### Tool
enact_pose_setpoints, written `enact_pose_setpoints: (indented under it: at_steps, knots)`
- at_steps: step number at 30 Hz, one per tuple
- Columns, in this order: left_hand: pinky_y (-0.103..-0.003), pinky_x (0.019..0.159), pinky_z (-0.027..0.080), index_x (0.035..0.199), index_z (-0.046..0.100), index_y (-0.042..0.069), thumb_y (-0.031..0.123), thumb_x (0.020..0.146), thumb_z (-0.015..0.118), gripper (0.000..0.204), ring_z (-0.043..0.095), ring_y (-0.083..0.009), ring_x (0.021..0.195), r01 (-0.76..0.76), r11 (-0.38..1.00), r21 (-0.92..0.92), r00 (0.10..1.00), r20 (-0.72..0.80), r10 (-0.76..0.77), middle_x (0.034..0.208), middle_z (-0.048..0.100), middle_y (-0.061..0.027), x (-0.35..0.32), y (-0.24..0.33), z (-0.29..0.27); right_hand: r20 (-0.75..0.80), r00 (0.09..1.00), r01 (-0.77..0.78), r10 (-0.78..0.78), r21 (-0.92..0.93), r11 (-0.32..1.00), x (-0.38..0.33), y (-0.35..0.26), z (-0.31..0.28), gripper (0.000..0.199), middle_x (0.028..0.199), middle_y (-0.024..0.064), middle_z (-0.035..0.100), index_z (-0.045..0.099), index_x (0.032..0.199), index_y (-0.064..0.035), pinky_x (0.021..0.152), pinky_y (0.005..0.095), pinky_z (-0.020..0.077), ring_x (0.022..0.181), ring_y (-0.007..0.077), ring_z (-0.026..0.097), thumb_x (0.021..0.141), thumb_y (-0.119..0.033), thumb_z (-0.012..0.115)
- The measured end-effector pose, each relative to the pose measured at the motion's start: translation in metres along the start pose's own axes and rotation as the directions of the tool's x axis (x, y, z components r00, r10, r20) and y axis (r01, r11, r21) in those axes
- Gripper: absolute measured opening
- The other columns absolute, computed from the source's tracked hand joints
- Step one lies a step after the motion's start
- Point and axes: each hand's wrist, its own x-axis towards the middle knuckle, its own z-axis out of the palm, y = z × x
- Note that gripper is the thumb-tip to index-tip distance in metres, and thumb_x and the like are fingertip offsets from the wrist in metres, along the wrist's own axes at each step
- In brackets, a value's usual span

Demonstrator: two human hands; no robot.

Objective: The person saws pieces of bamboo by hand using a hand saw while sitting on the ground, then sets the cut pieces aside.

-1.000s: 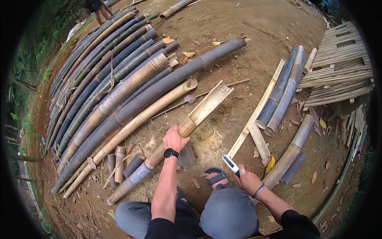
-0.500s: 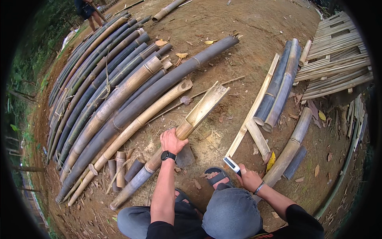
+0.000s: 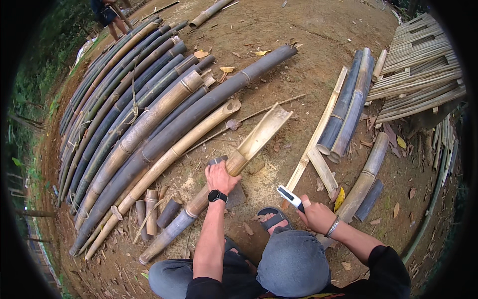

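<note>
My left hand is closed around a bamboo pole slanting up to the right. The pole's far end is cut away into an open pale trough. Beneath my hand, the pole lies across a short dark bamboo piece. My right hand grips the black handle of a short white tool with a dark inset; its exact kind I cannot make out. The tool is held apart from the pole, to its right, close to the lower end of a long split bamboo strip.
Long bamboo poles are stacked at the left. Two dark poles and a split piece lie to the right, near a slatted bamboo panel. Bamboo offcuts sit beside the pole. Another person stands far left.
The held pole's trough end has swung slightly right and rolled, and my left hand has shifted right with it. The white tool in my right hand has risen a little and tilted differently.
</note>
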Motion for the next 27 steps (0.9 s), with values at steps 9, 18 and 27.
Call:
enact_pose_setpoints:
  at_steps: [9, 18, 27]
  knots:
    - [-0.052, 0.121, 0.02, 0.118, 0.066, 0.004, 0.049, 0.061, 0.081, 0.074, 0.058, -0.0294, 0.117, -0.053, 0.999, -0.004, 0.998, 0.042, 0.053, 0.11, 0.07, -0.0159, 0.001, 0.006, 0.003, -0.015, 0.991, -0.13, 0.131, 0.063, 0.99, -0.001, 0.012, 0.047, 0.038, 0.071, 0.0291, 0.065, 0.041, 0.12, 0.0035, 0.059, 0.0583, 0.0525, 0.069, 0.05, 0.066, 0.099, -0.026, 0.055]
    - [-0.04, 0.106, 0.037, 0.107, 0.07, 0.006, 0.045, 0.057, 0.081, 0.064, 0.059, -0.0282, 0.108, 0.014, 1.0, -0.027, 1.0, 0.018, -0.013, 0.099, 0.072, -0.0149, 0.001, 0.009, -0.003, 0.008, 0.992, -0.126, 0.126, 0.031, 0.992, 0.001, 0.017, 0.045, 0.035, 0.071, 0.0315, 0.064, 0.04, 0.118, 0.0039, 0.062, 0.0602, 0.0516, 0.069, 0.0522, 0.064, 0.099, -0.021, 0.055]
    - [-0.04, 0.102, 0.035, 0.104, 0.07, 0.006, 0.045, 0.058, 0.082, 0.061, 0.057, -0.0284, 0.107, 0.046, 0.997, -0.065, 0.999, 0.009, -0.046, 0.099, 0.072, -0.0138, 0.004, 0.007, -0.009, 0.01, 0.993, -0.12, 0.12, -0.019, 0.993, 0.023, 0.01, 0.043, 0.038, 0.073, 0.0338, 0.064, 0.035, 0.12, 0.0031, 0.064, 0.0636, 0.0501, 0.07, 0.054, 0.063, 0.099, -0.023, 0.054]
